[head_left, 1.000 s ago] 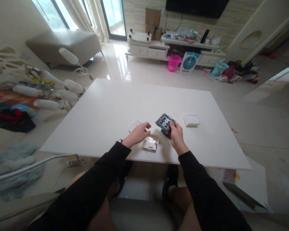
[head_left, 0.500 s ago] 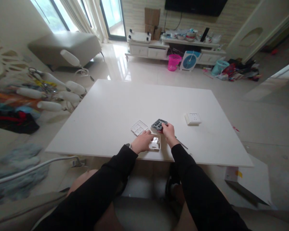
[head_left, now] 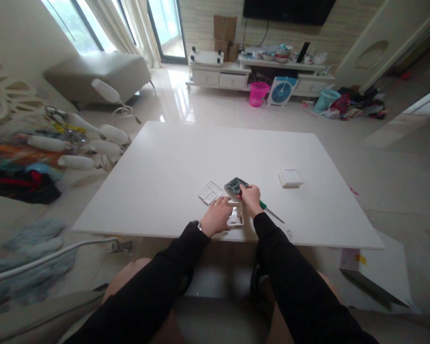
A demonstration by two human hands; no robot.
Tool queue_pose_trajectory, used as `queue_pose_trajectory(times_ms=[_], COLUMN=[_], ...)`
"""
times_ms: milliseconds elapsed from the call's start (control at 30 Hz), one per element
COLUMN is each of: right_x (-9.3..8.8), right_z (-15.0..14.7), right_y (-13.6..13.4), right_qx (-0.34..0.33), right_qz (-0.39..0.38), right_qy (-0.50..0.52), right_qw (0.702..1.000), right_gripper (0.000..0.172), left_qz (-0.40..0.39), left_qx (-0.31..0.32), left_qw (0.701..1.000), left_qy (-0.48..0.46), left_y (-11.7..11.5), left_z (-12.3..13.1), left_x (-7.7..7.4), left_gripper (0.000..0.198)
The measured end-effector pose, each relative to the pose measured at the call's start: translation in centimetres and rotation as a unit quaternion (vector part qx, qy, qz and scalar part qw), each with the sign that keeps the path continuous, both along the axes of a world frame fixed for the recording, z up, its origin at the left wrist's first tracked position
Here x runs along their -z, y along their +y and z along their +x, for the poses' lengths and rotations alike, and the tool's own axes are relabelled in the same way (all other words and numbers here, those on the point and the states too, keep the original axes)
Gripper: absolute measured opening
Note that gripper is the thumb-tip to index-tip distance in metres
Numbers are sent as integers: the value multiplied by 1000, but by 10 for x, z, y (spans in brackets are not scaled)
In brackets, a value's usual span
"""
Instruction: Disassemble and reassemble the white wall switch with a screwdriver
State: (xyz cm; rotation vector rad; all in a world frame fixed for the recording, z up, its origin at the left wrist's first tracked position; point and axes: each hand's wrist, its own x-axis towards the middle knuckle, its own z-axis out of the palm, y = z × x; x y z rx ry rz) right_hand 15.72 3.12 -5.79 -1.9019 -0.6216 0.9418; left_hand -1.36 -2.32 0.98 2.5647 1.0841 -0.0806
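My right hand (head_left: 251,198) is closed on a wall socket module (head_left: 234,186), its dark back facing up, with something red under the fingers. Below it, my left hand (head_left: 217,216) grips the left side of a white socket back box (head_left: 239,216), which lies open side up on the table. A white socket cover plate (head_left: 209,192) lies just beyond the left hand. To the right of my right hand rests a screwdriver (head_left: 273,215) with a green handle, partly hidden by that hand. An assembled white socket (head_left: 290,177) sits farther right.
The white table (head_left: 186,153) spans the middle, its near edge close to my knees. A lamp with white shades (head_left: 79,162) stands at its left. Beyond are a pink basket (head_left: 258,94), a blue fan (head_left: 282,91) and a low cabinet (head_left: 232,78).
The view has shifted slightly. Both hands keep their holds on the module and the back box. More of the screwdriver's green handle shows beside my right hand.
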Motion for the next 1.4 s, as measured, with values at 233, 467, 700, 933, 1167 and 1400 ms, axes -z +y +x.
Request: queue_pose_trajectory(times_ms=[233,467,700,933,1167,1400], right_x=[-11,-31,-51,-80,-83,-79], right_z=[7,22,44,42,43,30], right_y=[-6,-20,-46,-60,-59,-68], right_qx=[-70,-146,-266,-345,-410,-555], right_qz=[-37,-55,-22,-30,-41,-53], right_qy=[-59,-93,-238,-372,-366,-330], right_qw=[995,983,934,861,834,762], right_gripper=[60,57,25,17,20,22], left_qz=[-44,-60,-71,-96,-140,-78], left_qx=[31,39,54,49,19,-21], left_qw=[998,997,992,990,990,997], left_qy=[-25,24,89,94,0,4], left_y=[-2,-1,-2,1,16,33], left_z=[13,21,27,28,19,-7], left_x=[4,21,14,16,3,2], left_gripper=[16,18,27,29,21,89])
